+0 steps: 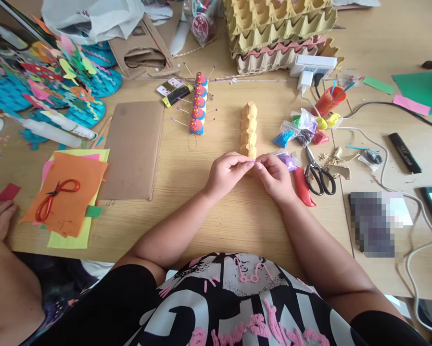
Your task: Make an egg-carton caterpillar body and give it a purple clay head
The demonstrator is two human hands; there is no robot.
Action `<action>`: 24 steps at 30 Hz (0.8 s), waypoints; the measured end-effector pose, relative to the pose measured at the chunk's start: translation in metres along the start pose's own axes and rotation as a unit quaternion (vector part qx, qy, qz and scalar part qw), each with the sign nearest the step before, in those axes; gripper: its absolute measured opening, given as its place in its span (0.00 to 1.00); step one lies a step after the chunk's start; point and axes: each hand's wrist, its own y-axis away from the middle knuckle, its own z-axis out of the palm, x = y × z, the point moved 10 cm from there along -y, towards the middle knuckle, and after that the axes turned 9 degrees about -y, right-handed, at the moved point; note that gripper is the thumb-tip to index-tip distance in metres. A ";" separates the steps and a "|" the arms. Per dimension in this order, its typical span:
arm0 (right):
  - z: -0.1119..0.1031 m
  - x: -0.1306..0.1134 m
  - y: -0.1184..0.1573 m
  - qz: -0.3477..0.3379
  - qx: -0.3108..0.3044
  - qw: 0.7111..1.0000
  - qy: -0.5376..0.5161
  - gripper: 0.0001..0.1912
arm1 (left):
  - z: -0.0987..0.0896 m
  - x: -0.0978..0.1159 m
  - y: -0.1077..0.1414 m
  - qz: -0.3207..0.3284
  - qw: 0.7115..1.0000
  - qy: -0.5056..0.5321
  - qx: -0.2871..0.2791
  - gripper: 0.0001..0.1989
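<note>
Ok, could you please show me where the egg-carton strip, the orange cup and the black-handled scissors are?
Egg-carton strip (249, 128): head view, middle of its bumpy top.
Orange cup (324, 104): head view, its side wall.
Black-handled scissors (314, 166): head view, where blades meet handles.

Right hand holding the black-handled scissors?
No, the scissors lie on the table, apart from the right hand.
</note>
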 end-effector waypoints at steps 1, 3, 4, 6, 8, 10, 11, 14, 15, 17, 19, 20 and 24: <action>-0.001 0.001 0.000 0.001 0.005 1.000 -0.005 0.25 | 0.000 -0.001 0.000 -0.006 1.000 0.012 -0.003 0.16; -0.003 0.002 0.000 0.003 0.013 1.000 -0.010 0.26 | 0.002 -0.007 -0.001 -0.030 0.999 0.040 -0.006 0.17; -0.003 0.003 0.000 0.004 0.016 1.000 -0.007 0.27 | 0.002 -0.011 -0.001 -0.048 0.997 0.053 -0.007 0.17; -0.004 0.003 -0.001 0.004 0.017 1.000 0.009 0.28 | 0.003 -0.019 0.001 -0.086 0.994 0.069 -0.005 0.16; -0.003 0.002 -0.001 0.001 0.014 0.999 0.035 0.27 | 0.003 -0.026 0.003 -0.114 0.991 0.068 0.002 0.12; -0.001 0.000 -0.002 -0.006 0.008 0.997 0.072 0.25 | 0.002 -0.028 0.005 -0.125 0.991 0.048 0.010 0.09; -0.001 -0.001 -0.002 -0.012 0.005 0.996 0.092 0.23 | 0.002 -0.029 0.005 -0.126 0.991 0.036 0.014 0.07; 0.000 -0.001 -0.003 -0.021 0.001 0.990 0.141 0.18 | 0.002 -0.029 0.007 -0.116 0.993 0.006 0.017 0.04; 0.000 0.000 -0.003 -0.020 0.003 0.989 0.148 0.17 | 0.003 -0.029 0.007 -0.111 0.994 -0.001 0.015 0.04; -0.002 0.002 -0.003 -0.013 0.009 0.988 0.151 0.15 | 0.005 -0.029 0.008 -0.101 0.995 -0.010 0.010 0.06; -0.004 0.005 -0.004 -0.007 0.012 0.989 0.150 0.14 | 0.006 -0.031 0.008 -0.098 0.995 -0.013 0.005 0.06; -0.004 0.006 -0.004 -0.005 0.011 0.989 0.150 0.13 | 0.007 -0.032 0.007 -0.099 0.995 -0.013 0.002 0.06; -0.004 0.010 -0.004 0.009 0.007 0.989 0.150 0.12 | 0.010 -0.036 0.007 -0.114 0.993 -0.014 -0.016 0.06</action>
